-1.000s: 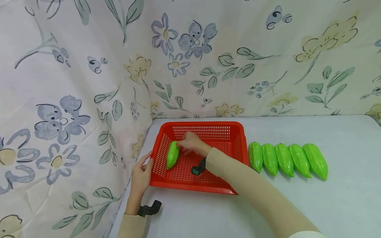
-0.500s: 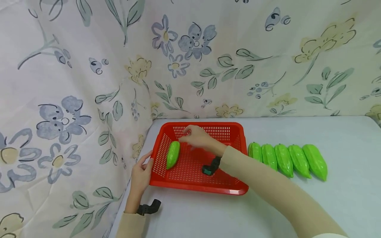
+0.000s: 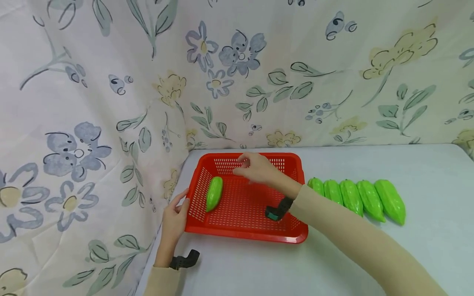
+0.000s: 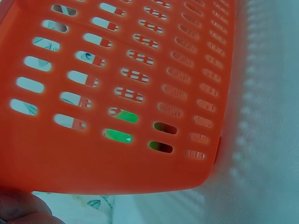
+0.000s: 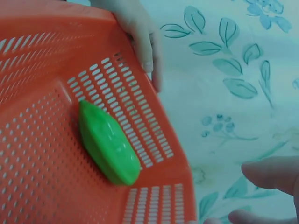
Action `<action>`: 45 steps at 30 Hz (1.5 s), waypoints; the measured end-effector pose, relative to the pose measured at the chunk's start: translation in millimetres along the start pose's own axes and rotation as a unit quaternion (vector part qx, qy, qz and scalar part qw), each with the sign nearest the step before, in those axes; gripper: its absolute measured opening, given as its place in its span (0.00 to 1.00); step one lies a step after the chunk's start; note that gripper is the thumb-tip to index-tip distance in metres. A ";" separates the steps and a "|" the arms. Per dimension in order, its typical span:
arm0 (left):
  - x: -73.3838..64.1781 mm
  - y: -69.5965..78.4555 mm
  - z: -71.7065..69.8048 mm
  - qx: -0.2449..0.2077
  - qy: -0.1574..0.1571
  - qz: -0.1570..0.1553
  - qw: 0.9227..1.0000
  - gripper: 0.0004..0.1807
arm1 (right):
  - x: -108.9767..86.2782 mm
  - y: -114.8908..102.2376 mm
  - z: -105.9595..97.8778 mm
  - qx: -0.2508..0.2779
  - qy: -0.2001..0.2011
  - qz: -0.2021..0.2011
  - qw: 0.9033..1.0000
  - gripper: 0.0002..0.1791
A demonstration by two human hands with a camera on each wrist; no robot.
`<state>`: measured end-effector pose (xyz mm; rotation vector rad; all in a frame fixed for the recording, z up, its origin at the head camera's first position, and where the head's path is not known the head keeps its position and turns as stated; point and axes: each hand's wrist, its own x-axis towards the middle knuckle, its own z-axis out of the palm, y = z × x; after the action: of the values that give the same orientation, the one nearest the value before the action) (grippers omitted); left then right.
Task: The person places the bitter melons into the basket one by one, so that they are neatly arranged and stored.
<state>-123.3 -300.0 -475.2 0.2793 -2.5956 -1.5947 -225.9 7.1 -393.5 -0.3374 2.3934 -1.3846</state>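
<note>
A red plastic basket (image 3: 246,235) with slotted walls stands on the table. My left hand (image 3: 175,216) holds its left rim; in the right wrist view, that hand's fingers (image 5: 145,49) lie over the edge. One bright green, ridged bitter melon (image 3: 214,194) lies lengthwise along the basket's left wall, and the right wrist view shows the melon (image 5: 107,142) whole. Over the back middle of the basket is my right hand (image 3: 255,168), apart from the melon, its fingers loosely bent around nothing. Through the slots of the basket wall (image 4: 117,163), the left wrist view shows bits of green.
Right of the basket, several more green bitter melons (image 3: 390,201) lie side by side in a row, partly covered by the right sleeve (image 3: 344,226). A white cloth covers the table (image 3: 437,246). A flowered curtain (image 3: 289,111) rises behind and at the left.
My right hand has let go of the bitter melon in the basket and drawn back up and to the right. The left hand stays on the rim.
</note>
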 end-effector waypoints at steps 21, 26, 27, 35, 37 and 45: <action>-0.8 0.5 1.1 -0.006 0.001 -0.012 1.000 0.24 | -108.0 62.6 -112.7 -0.027 0.067 -0.008 0.997 0.28; -0.8 -0.1 0.7 -0.020 -0.009 -0.012 1.000 0.24 | -135.9 86.7 -137.4 -0.042 0.086 0.003 0.995 0.31; -0.7 -0.3 0.6 -0.023 -0.010 -0.012 1.000 0.24 | -140.3 92.0 -142.0 -0.044 0.090 0.006 0.995 0.31; -1.0 0.1 1.1 -0.031 -0.015 -0.015 0.999 0.24 | -173.7 129.5 -180.4 -0.063 0.126 0.027 0.990 0.31; -1.1 0.0 1.2 -0.031 -0.016 -0.015 0.999 0.24 | -181.7 136.7 -189.9 -0.066 0.134 0.030 0.988 0.31; -1.1 -0.2 1.5 -0.025 -0.004 -0.013 1.000 0.25 | -207.5 163.5 -218.7 -0.073 0.187 0.050 0.978 0.32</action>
<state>-122.4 -298.6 -476.1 0.3041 -2.5639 -1.6690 -133.0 337.3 -397.4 0.0135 2.7791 -1.3264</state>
